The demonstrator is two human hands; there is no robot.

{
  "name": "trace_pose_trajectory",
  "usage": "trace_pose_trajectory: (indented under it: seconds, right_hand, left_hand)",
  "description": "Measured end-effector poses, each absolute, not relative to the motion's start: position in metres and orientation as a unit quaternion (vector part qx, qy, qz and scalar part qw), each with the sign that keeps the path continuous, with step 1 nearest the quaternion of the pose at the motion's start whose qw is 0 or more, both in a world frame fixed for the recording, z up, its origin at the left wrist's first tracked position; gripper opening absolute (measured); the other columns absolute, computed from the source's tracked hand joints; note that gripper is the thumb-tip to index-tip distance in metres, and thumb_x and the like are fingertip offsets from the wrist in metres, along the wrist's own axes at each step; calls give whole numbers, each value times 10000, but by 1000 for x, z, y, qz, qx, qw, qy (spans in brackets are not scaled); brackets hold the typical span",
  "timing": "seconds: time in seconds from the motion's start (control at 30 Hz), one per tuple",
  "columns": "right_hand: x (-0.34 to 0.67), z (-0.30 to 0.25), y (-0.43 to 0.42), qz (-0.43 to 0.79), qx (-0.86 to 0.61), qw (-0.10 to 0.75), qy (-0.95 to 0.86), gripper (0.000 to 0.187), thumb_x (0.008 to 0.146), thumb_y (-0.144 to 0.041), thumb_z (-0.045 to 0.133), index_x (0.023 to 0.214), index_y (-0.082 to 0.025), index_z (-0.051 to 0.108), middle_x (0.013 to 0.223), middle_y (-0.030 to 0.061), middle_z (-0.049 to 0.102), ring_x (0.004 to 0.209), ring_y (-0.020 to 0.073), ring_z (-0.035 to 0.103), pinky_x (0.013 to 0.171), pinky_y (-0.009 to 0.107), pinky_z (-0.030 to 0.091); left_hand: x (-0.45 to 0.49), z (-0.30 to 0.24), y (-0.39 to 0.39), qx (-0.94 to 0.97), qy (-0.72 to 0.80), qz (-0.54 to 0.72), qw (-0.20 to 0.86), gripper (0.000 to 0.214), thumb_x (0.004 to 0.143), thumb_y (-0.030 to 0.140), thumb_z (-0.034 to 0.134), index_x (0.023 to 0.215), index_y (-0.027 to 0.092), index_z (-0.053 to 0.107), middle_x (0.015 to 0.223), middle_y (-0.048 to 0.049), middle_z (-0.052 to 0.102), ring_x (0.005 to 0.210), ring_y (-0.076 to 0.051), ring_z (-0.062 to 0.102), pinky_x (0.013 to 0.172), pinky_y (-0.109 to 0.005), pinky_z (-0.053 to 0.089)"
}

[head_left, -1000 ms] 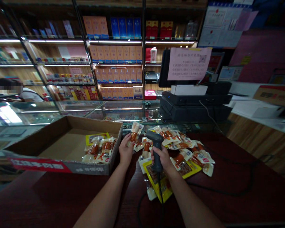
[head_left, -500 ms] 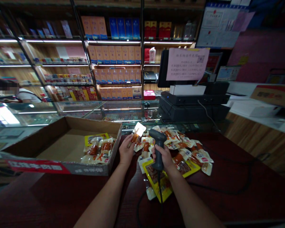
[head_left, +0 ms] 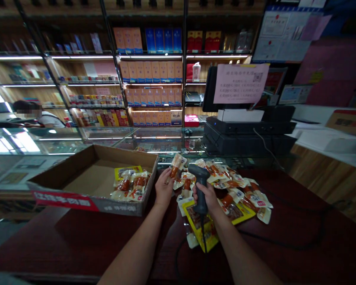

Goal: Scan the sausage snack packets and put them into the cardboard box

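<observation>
My left hand (head_left: 164,187) is closed on a packaged sausage (head_left: 175,166), a clear and white packet with a reddish-brown stick inside, held up beside the box. In my right hand (head_left: 207,194) is a dark barcode scanner (head_left: 200,186), upright, its head tilted toward the packet and its cable running down to the table. Around and beneath the scanner lie loose sausage packets (head_left: 250,191) and larger yellow snack bags (head_left: 207,234). To the left stands an open cardboard box (head_left: 86,190) with several similar packets (head_left: 130,185) at its right end.
A dark red tabletop (head_left: 112,241) bears the goods, and a black cable (head_left: 284,243) loops over its right side. Behind are a glass counter (head_left: 124,138), a monitor with a pink notice (head_left: 240,83), and stocked shelves. At far left sits another person (head_left: 49,118).
The view has shifted slightly, so everything appears further right. The white glare on the held packet is gone, and its sausage shows clearly. Both hands keep their holds.
</observation>
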State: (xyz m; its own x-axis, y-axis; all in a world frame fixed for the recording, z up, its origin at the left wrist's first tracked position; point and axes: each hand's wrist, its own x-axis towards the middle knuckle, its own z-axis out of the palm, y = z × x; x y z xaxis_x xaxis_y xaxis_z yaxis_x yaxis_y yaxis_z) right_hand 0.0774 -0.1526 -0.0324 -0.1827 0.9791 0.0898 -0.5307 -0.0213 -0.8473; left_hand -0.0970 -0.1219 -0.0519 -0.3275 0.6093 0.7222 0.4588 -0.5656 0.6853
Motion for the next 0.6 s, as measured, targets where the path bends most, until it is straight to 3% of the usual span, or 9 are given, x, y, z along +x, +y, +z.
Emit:
trace_pose_trajectory:
  seconds: [0.23,0.5,0.6]
  right_hand:
    - [63,-6,-160,681,-264,543,-414,284,633,-365,723,737,-165,549,508,-36,580,343,89,486,305,200,440]
    - [19,34,-175,705,-227,487,-464,339,653,-351,690,909,-165,570,521,-50,582,363,90,497,314,194,451]
    - [4,38,-180,711,-209,476,-474,337,662,-343,684,924,-164,571,524,-52,579,369,89,500,321,192,452]
  left_hand:
    - [-130,-1,-146,554,516,653,6,257,704,187,592,943,191,684,1097,-75,659,1027,-207,603,959,-408,447]
    - [-222,38,-187,507,631,578,-105,235,649,235,609,858,174,697,974,-77,670,924,-226,615,917,-383,460]
    - [-244,38,-191,503,687,512,-116,229,618,241,630,818,154,700,1037,-119,644,1003,-272,587,952,-411,432]
